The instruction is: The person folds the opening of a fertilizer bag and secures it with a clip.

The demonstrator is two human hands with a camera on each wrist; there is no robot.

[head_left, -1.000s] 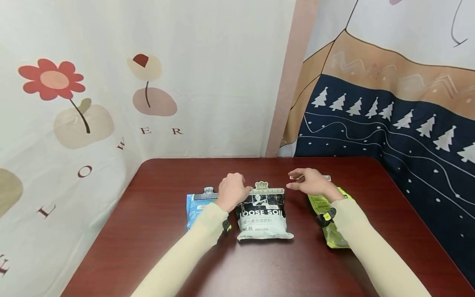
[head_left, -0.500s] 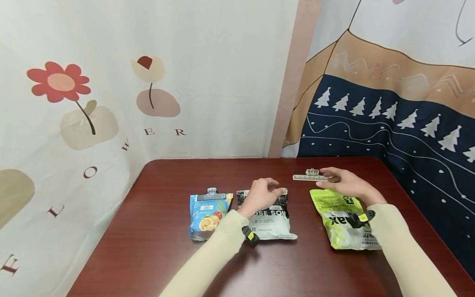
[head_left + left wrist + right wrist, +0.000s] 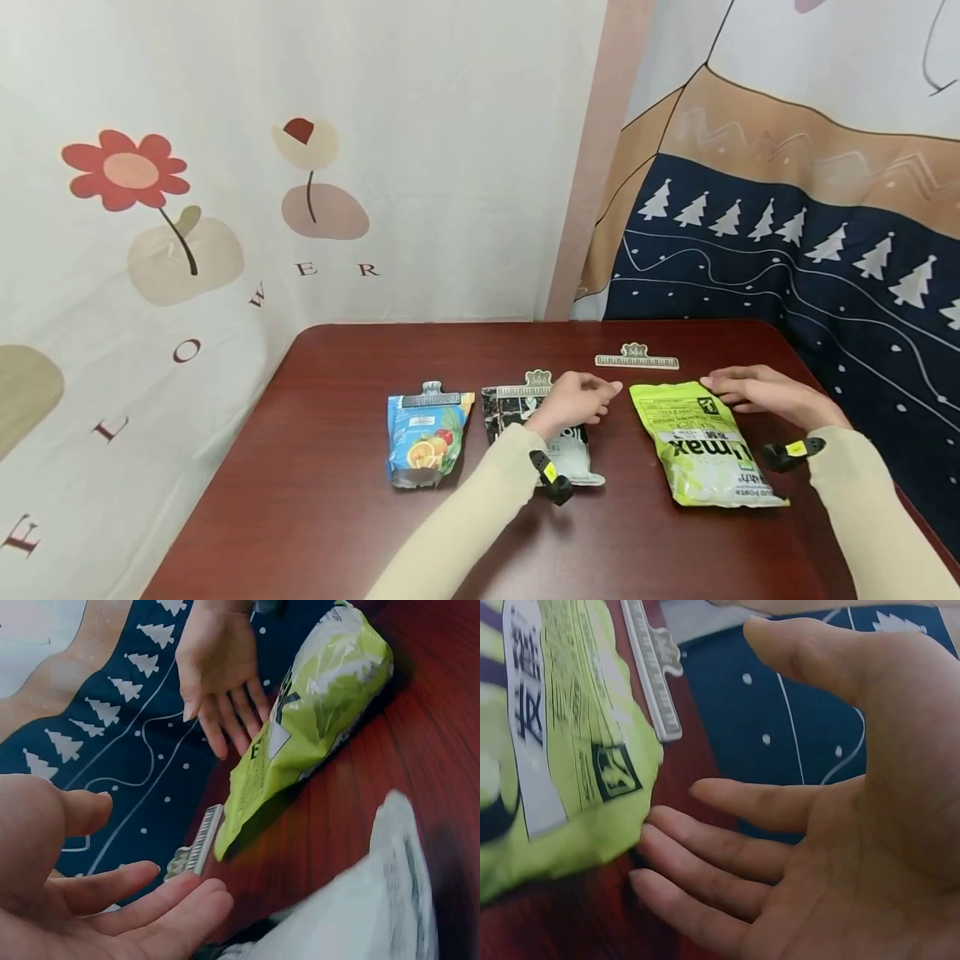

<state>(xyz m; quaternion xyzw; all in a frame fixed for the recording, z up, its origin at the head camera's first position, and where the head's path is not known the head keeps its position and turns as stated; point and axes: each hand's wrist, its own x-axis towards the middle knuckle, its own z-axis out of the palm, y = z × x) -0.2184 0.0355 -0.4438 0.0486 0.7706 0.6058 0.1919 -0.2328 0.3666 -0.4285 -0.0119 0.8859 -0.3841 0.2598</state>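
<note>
Counter (image 3: 300, 467) backed by printed cloths (image 3: 465, 167) at 12. Green bag (image 3: 705, 442) at 3 o'clock, laid flat, prob. for stability; top edge unclipped. R hand (image 3: 780, 398), grip released, at bag's 2-o'clock corner, contact unclear. Loose clip (image 3: 636, 362) at bag's 11, prob. parked for easy reach. L hand (image 3: 572, 403), grip released, at bag's 9–10, hides part of black bag (image 3: 576, 460); blue pouch (image 3: 429, 442) beyond, at 9.

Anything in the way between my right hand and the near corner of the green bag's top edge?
Nothing visible: the right hand's fingertips are right at that corner of the green bag. The loose clip lies beyond the top edge, not between them.
</note>
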